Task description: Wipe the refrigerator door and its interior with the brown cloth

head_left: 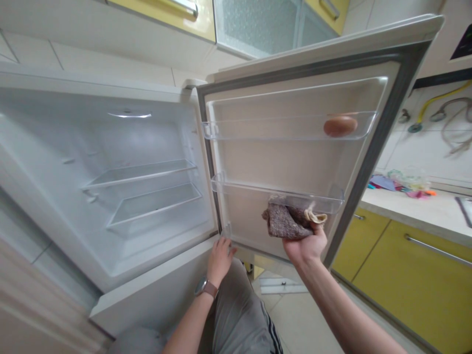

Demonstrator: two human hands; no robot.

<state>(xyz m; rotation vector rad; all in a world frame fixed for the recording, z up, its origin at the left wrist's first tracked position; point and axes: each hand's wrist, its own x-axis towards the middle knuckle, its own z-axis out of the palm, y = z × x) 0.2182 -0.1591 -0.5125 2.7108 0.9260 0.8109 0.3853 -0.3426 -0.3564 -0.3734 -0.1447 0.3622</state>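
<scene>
My right hand [305, 246] is wrapped round a folded brown cloth [285, 221] with a pale edge, holding it up against the clear middle door shelf [250, 189] of the fridge. My left hand [220, 258], with a watch on its wrist, rests at the lower hinge-side corner of the open fridge door [265, 162]. Its fingers are stretched out and hold nothing. A brown egg [339, 126] lies in the upper door shelf [283, 125], towards its right end.
At left stands the open fridge compartment [147, 137] with two glass shelves. Yellow cabinets [413, 280] and a counter [442, 211] bearing plastic bags [405, 182] are on the right. My knee [239, 305] is below the door.
</scene>
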